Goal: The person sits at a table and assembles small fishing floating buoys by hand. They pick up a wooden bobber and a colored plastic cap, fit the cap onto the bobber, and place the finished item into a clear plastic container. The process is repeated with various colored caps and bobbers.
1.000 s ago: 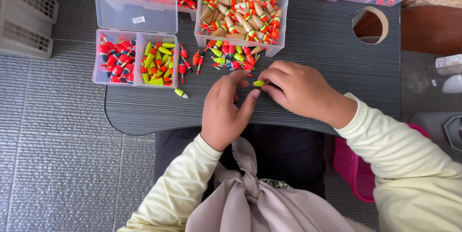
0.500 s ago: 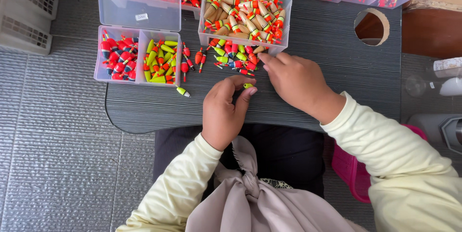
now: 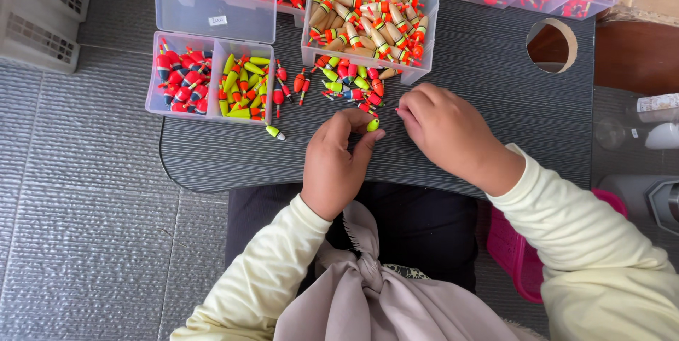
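Trays (image 3: 212,79) of red and yellow-green floats sit near the tabletop's (image 3: 495,122) left edge, one stray float (image 3: 274,132) just in front. Left hand (image 3: 336,168) pinches a small green float (image 3: 373,125) between thumb and fingertips near the front edge. Right hand (image 3: 445,132) is curled beside it, perhaps gripping something thin; a loose pile (image 3: 350,79) lies behind.

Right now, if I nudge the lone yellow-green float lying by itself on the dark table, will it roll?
The yellow-green float looks rounded and tapered, so it would probably roll in a curve across the dark table. It seems light and smooth, likely to skid away. Its thin tip may be fragile.
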